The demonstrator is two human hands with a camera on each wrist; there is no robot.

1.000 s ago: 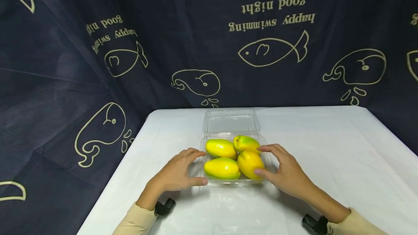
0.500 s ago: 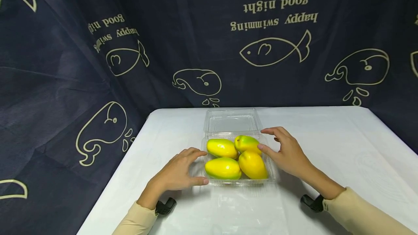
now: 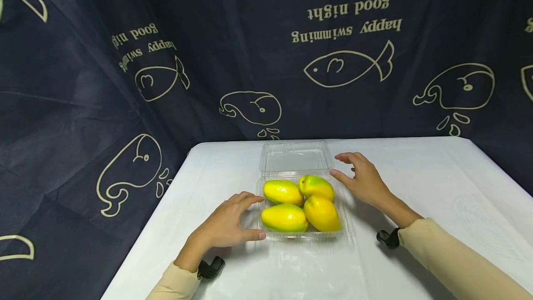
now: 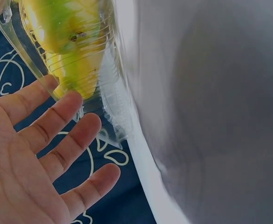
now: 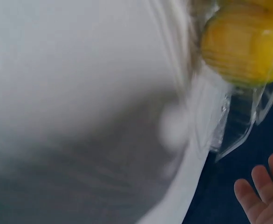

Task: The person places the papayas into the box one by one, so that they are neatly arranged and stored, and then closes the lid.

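Observation:
A clear plastic clamshell box (image 3: 304, 234) lies on the table with its lid (image 3: 296, 157) folded back. Several yellow-green mangoes fill its base, among them the front right mango (image 3: 322, 213) and the front left mango (image 3: 284, 218). My left hand (image 3: 226, 221) is at the box's left side, fingers spread and thumb tip by the front left corner. In the left wrist view, its fingertips (image 4: 72, 99) overlap the box wall. Beside the right edge, near the lid's hinge, my right hand (image 3: 364, 180) holds nothing, its fingers loosely bent.
A white cloth covers the table (image 3: 424, 184). Behind it and along the left hangs a dark blue curtain (image 3: 250, 50) with printed fish and whales. Each wrist wears a small black camera, such as the right one (image 3: 389, 239).
My right hand has left the front right mango and moved back along the box's right side toward the lid. That mango now lies in the box. The left hand has stayed in place.

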